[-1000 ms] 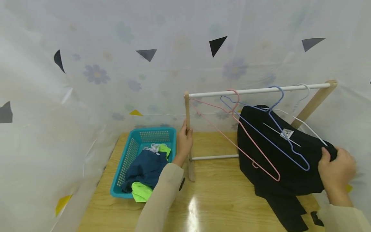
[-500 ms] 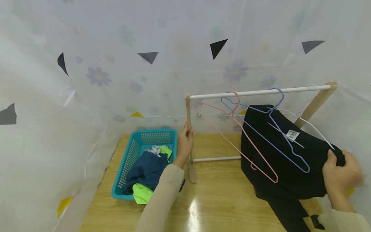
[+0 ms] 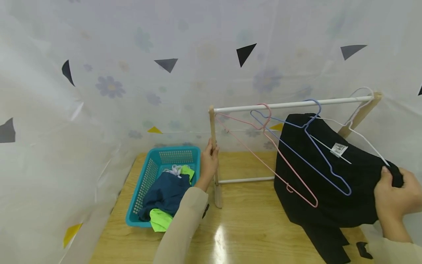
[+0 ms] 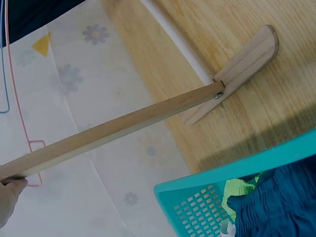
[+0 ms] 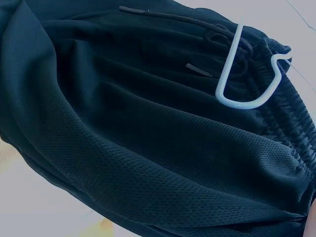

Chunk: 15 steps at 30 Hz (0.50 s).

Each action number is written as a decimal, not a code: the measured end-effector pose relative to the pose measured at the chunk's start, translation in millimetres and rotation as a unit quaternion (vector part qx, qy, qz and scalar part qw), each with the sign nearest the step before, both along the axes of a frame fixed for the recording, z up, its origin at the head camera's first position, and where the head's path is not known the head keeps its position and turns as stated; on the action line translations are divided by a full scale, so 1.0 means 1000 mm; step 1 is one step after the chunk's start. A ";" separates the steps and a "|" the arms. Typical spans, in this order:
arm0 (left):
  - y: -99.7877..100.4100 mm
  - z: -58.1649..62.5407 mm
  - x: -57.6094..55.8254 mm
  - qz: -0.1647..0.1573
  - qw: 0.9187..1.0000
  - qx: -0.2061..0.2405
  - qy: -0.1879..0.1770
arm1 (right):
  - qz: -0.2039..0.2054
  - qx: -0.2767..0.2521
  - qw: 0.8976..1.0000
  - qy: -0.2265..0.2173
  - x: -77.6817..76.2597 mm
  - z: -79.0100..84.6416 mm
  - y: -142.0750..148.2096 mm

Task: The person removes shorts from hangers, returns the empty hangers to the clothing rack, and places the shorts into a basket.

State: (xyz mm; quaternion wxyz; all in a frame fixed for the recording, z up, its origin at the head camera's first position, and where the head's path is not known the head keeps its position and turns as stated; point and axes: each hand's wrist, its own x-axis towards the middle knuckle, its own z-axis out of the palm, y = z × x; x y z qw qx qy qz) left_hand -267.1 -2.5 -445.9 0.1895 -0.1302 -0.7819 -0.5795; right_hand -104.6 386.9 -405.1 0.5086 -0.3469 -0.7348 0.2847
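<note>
My left hand (image 3: 208,163) grips the wooden left post (image 3: 213,126) of a small clothes rack. In the left wrist view, the thumb lies along this post (image 4: 113,127). My right hand (image 3: 397,192) pinches one end of the waistband of black drawstring pants (image 3: 343,214), at the tip of a white hanger (image 3: 366,138). That hanger passes inside the waist, and its hook overlaps the rail's right end in the head view. A white label shows inside the waistband. The right wrist view shows the pants (image 5: 148,128) close up, with a curved hanger end (image 5: 242,104).
A pink hanger (image 3: 298,175) and a blue hanger (image 3: 321,146) hang bare on the white rail (image 3: 237,109), in front of the pants. Left of the rack, a teal basket (image 3: 131,218) holds navy and neon-green clothes. A patterned sheet (image 3: 197,29) closes off the back.
My right hand has moved right, drawing the pants and white hanger with it. The hanger's hook has shifted right along the rail to its end. My left hand stays on the post.
</note>
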 end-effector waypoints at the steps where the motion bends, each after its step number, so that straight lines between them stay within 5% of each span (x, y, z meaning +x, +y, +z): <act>1: 0.000 -0.001 0.000 0.000 1.000 0.001 0.005 | 0.004 -0.010 1.000 -0.002 0.001 0.000 0.001; 8: 0.000 -0.004 -0.002 0.001 1.000 0.002 0.014 | 0.020 -0.134 0.991 -0.012 0.021 -0.007 0.010; 15: 0.000 -0.004 -0.004 0.000 1.000 0.005 0.009 | 0.005 -0.170 0.985 -0.007 0.046 -0.023 0.006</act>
